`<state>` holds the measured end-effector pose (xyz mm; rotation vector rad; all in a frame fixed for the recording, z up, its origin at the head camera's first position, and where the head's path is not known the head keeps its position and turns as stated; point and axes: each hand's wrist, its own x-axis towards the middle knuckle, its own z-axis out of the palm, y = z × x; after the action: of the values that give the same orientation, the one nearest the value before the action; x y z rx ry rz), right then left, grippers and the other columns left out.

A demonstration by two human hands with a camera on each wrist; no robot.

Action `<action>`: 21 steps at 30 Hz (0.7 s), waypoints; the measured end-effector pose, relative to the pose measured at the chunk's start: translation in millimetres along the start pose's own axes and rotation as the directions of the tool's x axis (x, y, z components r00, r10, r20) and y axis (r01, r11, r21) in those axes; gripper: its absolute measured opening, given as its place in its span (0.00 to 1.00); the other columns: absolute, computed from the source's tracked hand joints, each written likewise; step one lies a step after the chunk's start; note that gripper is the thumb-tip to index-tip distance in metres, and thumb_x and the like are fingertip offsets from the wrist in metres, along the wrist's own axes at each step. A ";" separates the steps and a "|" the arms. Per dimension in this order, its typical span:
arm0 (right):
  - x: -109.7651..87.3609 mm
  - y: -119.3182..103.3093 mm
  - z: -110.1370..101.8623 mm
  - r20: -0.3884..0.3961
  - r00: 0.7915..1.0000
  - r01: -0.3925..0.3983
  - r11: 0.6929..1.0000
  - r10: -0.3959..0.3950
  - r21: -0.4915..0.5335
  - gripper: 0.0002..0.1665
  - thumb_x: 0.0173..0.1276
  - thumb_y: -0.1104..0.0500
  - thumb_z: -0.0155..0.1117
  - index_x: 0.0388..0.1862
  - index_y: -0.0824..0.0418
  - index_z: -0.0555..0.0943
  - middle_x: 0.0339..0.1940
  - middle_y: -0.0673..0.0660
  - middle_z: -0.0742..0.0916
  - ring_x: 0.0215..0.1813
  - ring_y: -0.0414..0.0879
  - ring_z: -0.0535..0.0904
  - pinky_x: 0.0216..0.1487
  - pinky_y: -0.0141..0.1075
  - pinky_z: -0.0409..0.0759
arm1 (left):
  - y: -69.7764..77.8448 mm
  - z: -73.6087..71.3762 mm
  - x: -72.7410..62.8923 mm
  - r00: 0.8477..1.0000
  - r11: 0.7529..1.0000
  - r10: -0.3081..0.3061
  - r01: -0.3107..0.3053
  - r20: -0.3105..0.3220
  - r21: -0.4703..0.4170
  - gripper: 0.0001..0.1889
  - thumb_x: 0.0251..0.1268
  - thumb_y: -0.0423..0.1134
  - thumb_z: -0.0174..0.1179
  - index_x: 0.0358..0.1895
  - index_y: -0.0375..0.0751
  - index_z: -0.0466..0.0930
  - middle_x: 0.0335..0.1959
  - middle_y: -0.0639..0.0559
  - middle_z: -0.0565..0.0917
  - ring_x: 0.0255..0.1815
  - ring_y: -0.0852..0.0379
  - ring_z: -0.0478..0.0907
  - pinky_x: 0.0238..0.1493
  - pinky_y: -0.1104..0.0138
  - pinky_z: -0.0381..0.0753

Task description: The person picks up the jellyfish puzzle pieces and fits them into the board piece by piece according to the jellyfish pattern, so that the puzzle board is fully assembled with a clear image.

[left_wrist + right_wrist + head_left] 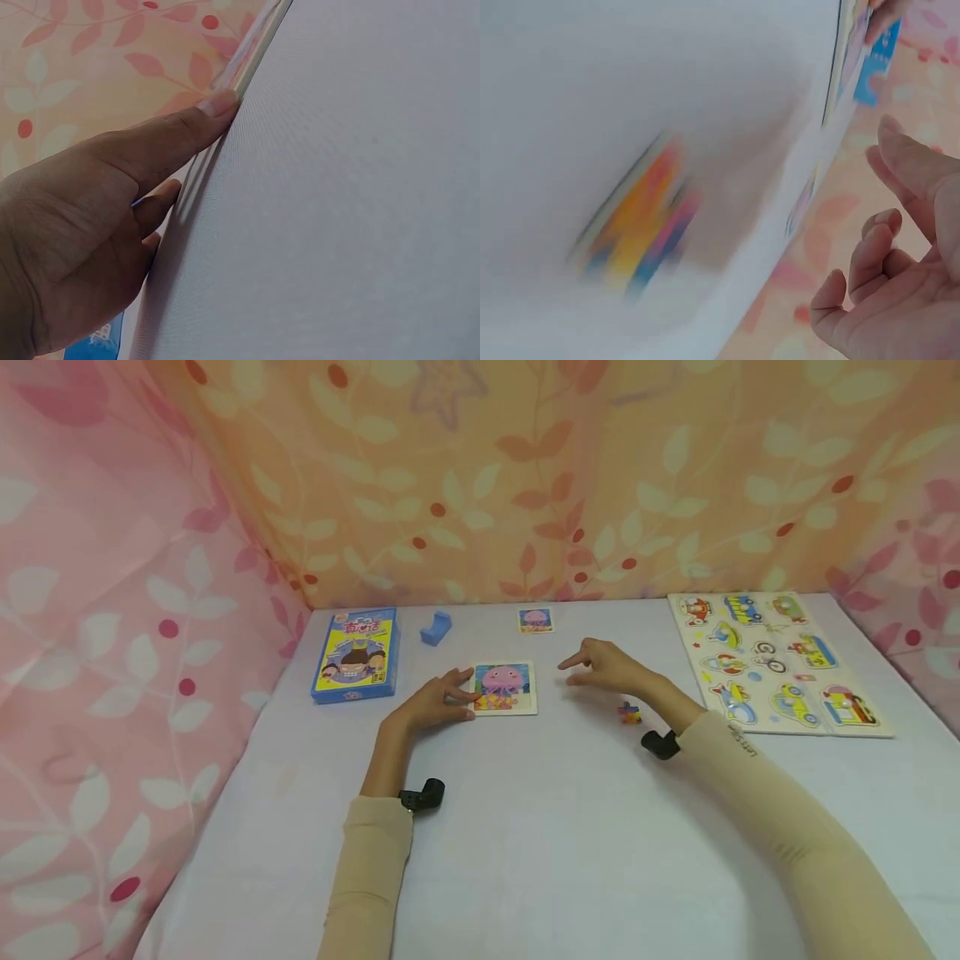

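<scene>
My left hand rests at the left side of a small square jigsaw puzzle with a pink octopus picture in a white frame. In the left wrist view, the straight thumb presses against the board's near edge, with the other fingers partly behind it. My right hand hovers right of the puzzle and holds nothing. Its index finger and thumb stand apart, and the other fingers are loosely bent in the right wrist view. A loose orange-and-blue puzzle piece lies below the right wrist, blurred in the right wrist view.
A small octopus picture card lies behind the puzzle. To the left are a blue-and-yellow card box and a small blue plastic holder. A large wooden vehicle puzzle board lies at the right. Patterned curtains close off the table's back and sides.
</scene>
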<state>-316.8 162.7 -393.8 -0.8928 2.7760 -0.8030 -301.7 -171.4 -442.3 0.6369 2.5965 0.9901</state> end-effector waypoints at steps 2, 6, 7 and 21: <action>-16.8 8.8 -10.5 0.017 0.999 -0.040 0.999 0.040 -0.006 0.16 0.57 0.59 0.67 0.45 0.63 0.84 0.28 0.57 0.75 0.35 0.49 0.67 0.36 0.35 0.65 | 0.0 0.3 -0.5 1.000 1.000 0.008 -0.008 -0.008 -0.002 0.22 0.51 0.46 0.67 0.53 0.51 0.79 0.72 0.58 0.57 0.76 0.51 0.41 0.73 0.49 0.42; -52.2 23.4 -22.4 0.072 0.987 -0.144 0.989 0.146 -0.030 0.15 0.57 0.55 0.67 0.42 0.61 0.84 0.30 0.56 0.76 0.36 0.48 0.68 0.36 0.35 0.65 | 0.5 2.0 -0.8 1.000 1.000 0.004 -0.004 -0.010 -0.019 0.22 0.51 0.46 0.67 0.52 0.51 0.79 0.72 0.58 0.58 0.76 0.51 0.40 0.73 0.49 0.40; -59.4 26.2 -23.1 0.085 0.982 -0.163 0.986 0.166 -0.040 0.16 0.56 0.54 0.68 0.42 0.61 0.84 0.30 0.56 0.76 0.36 0.48 0.68 0.35 0.35 0.65 | 0.2 1.9 -1.2 1.000 1.000 0.006 -0.006 -0.007 -0.022 0.22 0.51 0.46 0.67 0.52 0.51 0.79 0.72 0.58 0.57 0.76 0.51 0.40 0.73 0.48 0.40; -92.1 37.4 -12.8 0.097 0.990 -0.092 0.988 0.104 -0.123 0.21 0.46 0.53 0.75 0.38 0.61 0.80 0.31 0.54 0.77 0.34 0.44 0.67 0.39 0.37 0.67 | -4.3 3.3 -2.4 1.000 1.000 0.028 -0.028 -0.010 0.006 0.22 0.52 0.48 0.66 0.53 0.52 0.78 0.72 0.58 0.57 0.76 0.52 0.40 0.73 0.49 0.38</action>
<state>-263.7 246.7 -406.9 -0.7844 2.7749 -0.5661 -299.6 -173.6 -447.3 0.6737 2.6072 0.9972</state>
